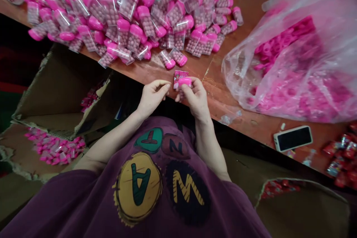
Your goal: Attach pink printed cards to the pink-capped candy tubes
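Note:
Between the thumb and fingers of my right hand (196,96) is a small pink-capped candy tube (184,81), partly covered by the fingers. A printed pink wrapper (178,75) sits right against it at the fingertips. My left hand (154,95) is just to the left, its thumb and forefinger pinched together; whatever lies between them is too small to make out. Two filled candy tubes (173,58) lie on the table just beyond my hands. Behind them spreads a large heap of pink-capped tubes (136,18) filled with pale pink balls.
A clear plastic bag (237,67) of pink parts lies on the wooden table (217,98) at right. Nearer are a phone (293,138) and red wrapped pieces (344,156). Below left, a cardboard box (52,93) stands by a pile of pink pieces (57,147). Another box (306,208) is below right.

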The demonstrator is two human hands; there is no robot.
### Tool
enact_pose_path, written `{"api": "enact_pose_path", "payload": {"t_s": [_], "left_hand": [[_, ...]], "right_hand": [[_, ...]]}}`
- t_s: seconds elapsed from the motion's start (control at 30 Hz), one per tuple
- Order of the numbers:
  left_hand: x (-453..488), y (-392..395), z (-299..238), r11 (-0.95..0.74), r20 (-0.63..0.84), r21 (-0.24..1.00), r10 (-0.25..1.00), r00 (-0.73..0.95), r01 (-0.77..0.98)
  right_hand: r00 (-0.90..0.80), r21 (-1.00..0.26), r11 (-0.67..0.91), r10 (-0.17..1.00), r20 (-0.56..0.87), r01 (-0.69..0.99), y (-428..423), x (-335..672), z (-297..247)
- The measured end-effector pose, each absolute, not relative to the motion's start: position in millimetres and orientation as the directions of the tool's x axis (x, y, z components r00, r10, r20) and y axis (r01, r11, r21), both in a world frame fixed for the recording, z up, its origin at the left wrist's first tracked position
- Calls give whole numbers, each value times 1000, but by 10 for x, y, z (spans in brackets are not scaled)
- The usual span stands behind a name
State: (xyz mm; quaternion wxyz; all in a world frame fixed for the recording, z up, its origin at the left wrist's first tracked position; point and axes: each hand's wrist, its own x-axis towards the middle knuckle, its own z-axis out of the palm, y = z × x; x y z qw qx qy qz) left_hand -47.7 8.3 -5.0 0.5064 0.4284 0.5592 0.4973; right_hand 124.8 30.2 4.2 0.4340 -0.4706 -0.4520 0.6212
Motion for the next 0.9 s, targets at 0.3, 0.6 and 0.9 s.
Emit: {"api": "enact_pose_path", "payload": {"t_s": [0.3,0.6,0.9], "left_hand": [[-224,183,-170,-368,224,498,929,294,785],[-144,246,-435,-345,186,653,936,298,674],[-164,145,-150,-274,202,739,962,185,615]], "right_hand": [[106,-990,-96,991,-85,105,56,1713,-169],[11,-933,34,999,41,357,76,1590,-179],[165,-983,-119,982,-95,141,120,1520,-158]]}}
